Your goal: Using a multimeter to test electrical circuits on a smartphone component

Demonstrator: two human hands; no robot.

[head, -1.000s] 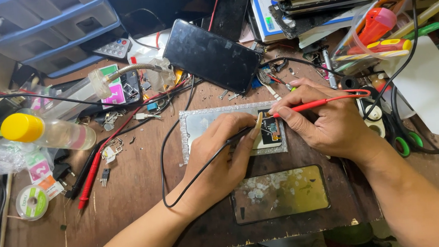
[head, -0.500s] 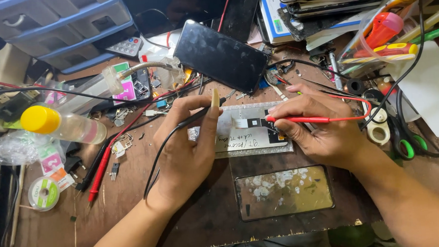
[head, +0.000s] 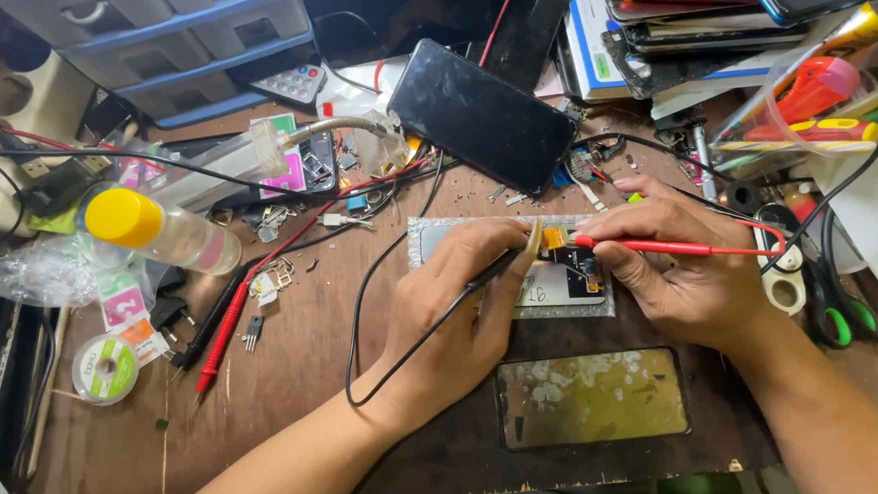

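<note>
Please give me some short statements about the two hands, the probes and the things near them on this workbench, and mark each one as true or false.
1. The right hand holds a red probe. True.
2. The left hand holds a yellow screwdriver. False: it holds a black probe with a black wire.
3. Both probe tips point at the small circuit board between the hands. True.
4. The dark phone lies under the right hand. False: it lies farther back on the table, apart from both hands.
5. The bottle with the yellow cap stands upright. False: it lies on its side at the left.
</note>
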